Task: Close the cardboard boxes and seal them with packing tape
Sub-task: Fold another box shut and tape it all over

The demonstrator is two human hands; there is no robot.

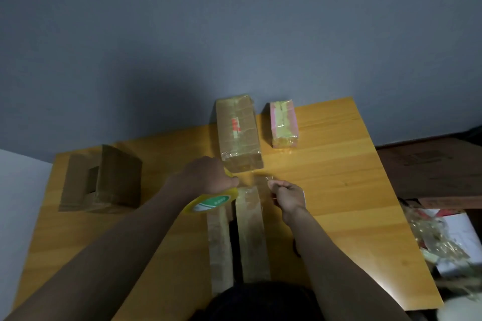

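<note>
While the left hand (208, 177) grips one tape roll (211, 200) and the right hand (287, 194) pinches its clear strip (257, 177), four boxes sit on the tabletop (339, 190).

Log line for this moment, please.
left hand: holds tape roll | right hand: pinches tape end | strip stretched over box | flaps closed

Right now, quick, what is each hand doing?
Left hand: grips the roll of packing tape.
Right hand: fingers curled, pinching the pulled-out clear tape end above the long cardboard box.
</note>
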